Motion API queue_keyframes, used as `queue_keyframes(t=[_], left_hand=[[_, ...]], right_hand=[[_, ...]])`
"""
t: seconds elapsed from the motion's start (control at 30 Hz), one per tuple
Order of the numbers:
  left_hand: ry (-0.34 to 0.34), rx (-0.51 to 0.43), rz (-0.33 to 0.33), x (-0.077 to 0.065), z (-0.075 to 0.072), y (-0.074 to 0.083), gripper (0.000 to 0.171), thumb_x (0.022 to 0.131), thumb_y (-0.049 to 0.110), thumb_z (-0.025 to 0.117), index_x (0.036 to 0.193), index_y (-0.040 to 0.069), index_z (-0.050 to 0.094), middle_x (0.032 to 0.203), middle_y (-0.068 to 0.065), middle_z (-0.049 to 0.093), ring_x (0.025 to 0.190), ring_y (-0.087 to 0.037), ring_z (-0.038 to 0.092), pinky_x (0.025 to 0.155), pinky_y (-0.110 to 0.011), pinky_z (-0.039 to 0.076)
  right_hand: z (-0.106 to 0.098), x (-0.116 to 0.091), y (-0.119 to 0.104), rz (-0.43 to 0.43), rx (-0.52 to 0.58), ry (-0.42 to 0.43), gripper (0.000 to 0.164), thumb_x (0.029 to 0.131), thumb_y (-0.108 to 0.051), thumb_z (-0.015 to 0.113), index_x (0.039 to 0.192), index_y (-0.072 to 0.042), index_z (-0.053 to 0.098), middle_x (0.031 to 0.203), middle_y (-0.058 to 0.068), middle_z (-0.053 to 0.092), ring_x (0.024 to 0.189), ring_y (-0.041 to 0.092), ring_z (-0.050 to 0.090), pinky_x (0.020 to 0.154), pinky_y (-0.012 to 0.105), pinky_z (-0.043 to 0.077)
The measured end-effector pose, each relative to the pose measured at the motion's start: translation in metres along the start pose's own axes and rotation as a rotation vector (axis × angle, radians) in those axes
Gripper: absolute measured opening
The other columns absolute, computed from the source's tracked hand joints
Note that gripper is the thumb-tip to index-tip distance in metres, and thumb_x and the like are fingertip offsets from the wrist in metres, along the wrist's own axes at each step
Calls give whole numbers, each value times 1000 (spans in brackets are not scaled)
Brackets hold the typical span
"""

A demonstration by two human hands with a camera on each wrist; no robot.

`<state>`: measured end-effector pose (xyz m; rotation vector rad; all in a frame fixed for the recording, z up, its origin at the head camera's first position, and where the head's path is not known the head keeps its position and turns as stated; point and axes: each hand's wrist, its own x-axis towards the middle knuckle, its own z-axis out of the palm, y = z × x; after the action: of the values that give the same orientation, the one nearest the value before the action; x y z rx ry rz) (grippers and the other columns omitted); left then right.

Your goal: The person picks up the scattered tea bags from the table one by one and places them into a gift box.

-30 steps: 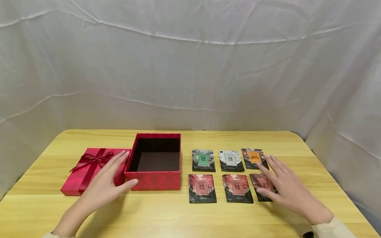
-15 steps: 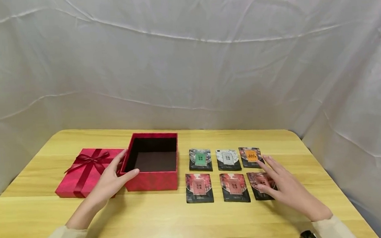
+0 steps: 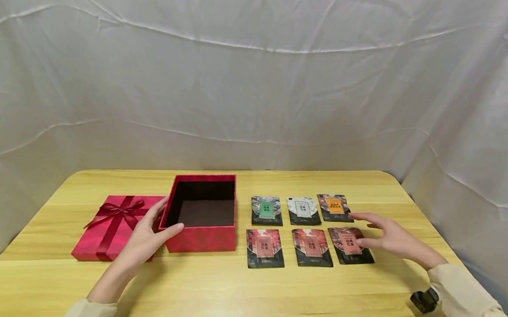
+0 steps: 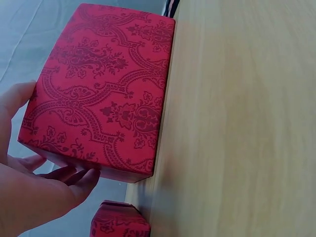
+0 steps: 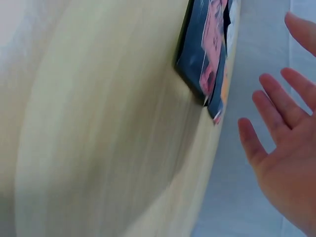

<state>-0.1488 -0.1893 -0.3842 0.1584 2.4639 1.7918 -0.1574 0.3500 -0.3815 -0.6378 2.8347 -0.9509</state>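
While the end sachet of the lower row lay flat at right of centre in the frame, the right hand hovered over its edge with fingers apart, holding nothing, and the left hand held the near left corner of the open red box, left of centre, between thumb and fingers. The step in hand was judged a reach for a sachet with the box steadied; the next move appeared to call for lowering and pinching one edge. Further left lay the bow-topped lid.
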Motion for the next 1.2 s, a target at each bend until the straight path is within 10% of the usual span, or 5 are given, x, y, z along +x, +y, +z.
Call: queue_keyframes(t=[0.63, 1.2], left_hand=[[-2, -29, -10, 0, 1, -1, 86, 91, 25, 68, 156, 14, 14, 155, -21, 19, 141, -40, 17, 108, -59, 22], [2, -47, -9, -1, 1, -4, 85, 92, 27, 67, 156, 14, 13, 155, -20, 22, 139, -38, 24, 108, -56, 25]], right_hand=[[7, 0, 24, 122, 143, -195, 87, 71, -21, 84, 144, 1, 41, 142, 31, 41, 129, 55, 31, 97, 71, 24], [15, -1, 27, 11, 82, -205, 96, 63, -21, 88, 142, 7, 40, 140, 33, 39, 125, 53, 34, 97, 62, 30]])
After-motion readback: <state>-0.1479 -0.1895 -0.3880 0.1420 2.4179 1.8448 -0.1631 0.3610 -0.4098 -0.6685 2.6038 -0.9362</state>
